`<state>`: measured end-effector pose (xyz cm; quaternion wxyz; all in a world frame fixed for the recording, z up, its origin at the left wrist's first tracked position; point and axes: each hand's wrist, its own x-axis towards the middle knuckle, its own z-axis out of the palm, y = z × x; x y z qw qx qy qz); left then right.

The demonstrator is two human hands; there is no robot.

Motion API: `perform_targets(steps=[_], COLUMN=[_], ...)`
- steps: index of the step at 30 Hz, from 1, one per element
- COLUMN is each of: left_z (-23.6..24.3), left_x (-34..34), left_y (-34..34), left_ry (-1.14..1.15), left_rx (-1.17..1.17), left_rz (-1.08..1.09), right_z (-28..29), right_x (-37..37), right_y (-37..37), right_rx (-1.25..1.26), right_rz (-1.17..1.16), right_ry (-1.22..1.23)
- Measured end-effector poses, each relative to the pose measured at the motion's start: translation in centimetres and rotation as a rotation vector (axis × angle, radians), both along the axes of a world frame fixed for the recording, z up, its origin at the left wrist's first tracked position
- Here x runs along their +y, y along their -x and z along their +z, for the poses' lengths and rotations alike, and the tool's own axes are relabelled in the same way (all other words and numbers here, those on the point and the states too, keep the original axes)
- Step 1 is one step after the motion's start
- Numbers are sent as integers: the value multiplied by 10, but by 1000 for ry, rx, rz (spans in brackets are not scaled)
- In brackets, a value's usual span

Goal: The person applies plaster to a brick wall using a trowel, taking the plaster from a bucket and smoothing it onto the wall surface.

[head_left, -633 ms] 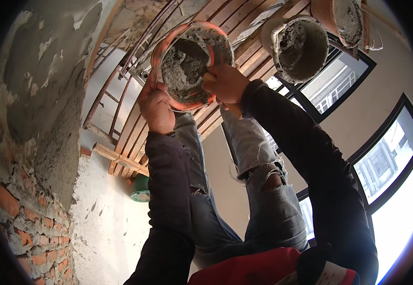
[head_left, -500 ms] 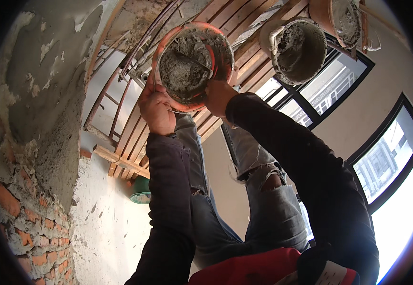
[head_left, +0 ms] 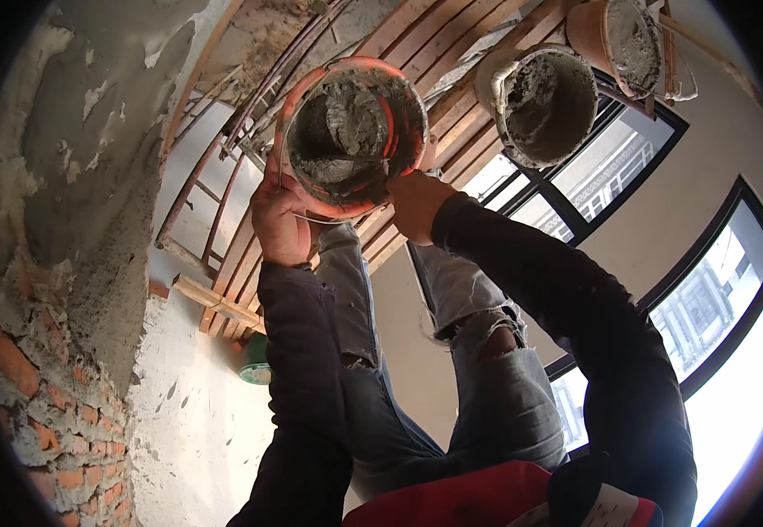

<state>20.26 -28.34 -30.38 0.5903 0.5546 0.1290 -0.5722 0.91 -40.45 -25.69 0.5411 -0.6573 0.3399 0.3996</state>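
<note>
An orange bucket (head_left: 357, 65) with wet grey mortar (head_left: 353, 121) inside is in front of me, at the upper middle, its mouth turned up toward me. My left hand (head_left: 279, 218) is closed on its near left rim, beside the thin wire handle. At the near right rim, my right hand (head_left: 418, 205) is closed round the handle of a trowel, largely hidden by the fingers. The trowel's thin blade (head_left: 346, 159) reaches into the bucket, seen nearly edge-on against the mortar.
Wooden planks (head_left: 430, 39) form a platform under the buckets. A mortar-crusted bucket (head_left: 546, 105) and another bucket (head_left: 632, 48) stand to the right. A rusty metal frame (head_left: 190, 189) is at left, beside a part-plastered brick wall (head_left: 65, 413). A green bucket (head_left: 256, 360) sits lower down.
The trowel blade has swung from a slant to nearly level and sits lower in the bucket. The mortar's surface is reshaped, with a dark hollow at left. The bucket appears slightly lower in view.
</note>
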Motion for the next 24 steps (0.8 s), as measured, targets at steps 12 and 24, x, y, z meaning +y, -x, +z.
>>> perform_targets(steps=[12,24], left_z=[115,372], left_x=[12,74], left_y=[-2,-53], left_ry=[39,101], left_rx=[-64,-57], left_rz=[4,159], right_z=[52,280], right_x=[-5,31], right_y=[-21,-108], right_rx=[-222,-501], right_rz=[190,489], right_ry=[856,130])
